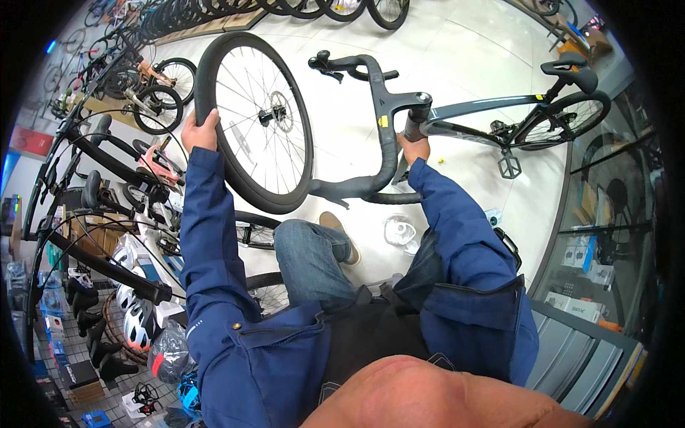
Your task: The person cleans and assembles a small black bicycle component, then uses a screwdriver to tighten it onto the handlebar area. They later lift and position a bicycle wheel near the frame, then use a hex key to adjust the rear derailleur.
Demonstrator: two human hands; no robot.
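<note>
My left hand (200, 130) grips the tyre of a loose black front wheel (255, 121) with thin spokes and a disc rotor, holding it upright in front of me. My right hand (414, 148) clasps the grey bicycle (492, 118) at the head tube, just below the stem. Its black drop handlebar (371, 128) curves between my two hands. The bike's saddle (571, 70) and rear wheel (564, 118) lie to the right. Both my arms wear blue jacket sleeves.
Racks of bicycles (107, 178) and helmets (139, 321) crowd the left side. A row of wheels (285, 8) lines the far wall. Clear plastic wrapping (399, 232) lies on the pale tiled floor by my shoe (339, 232). A glass partition (606, 228) stands at right.
</note>
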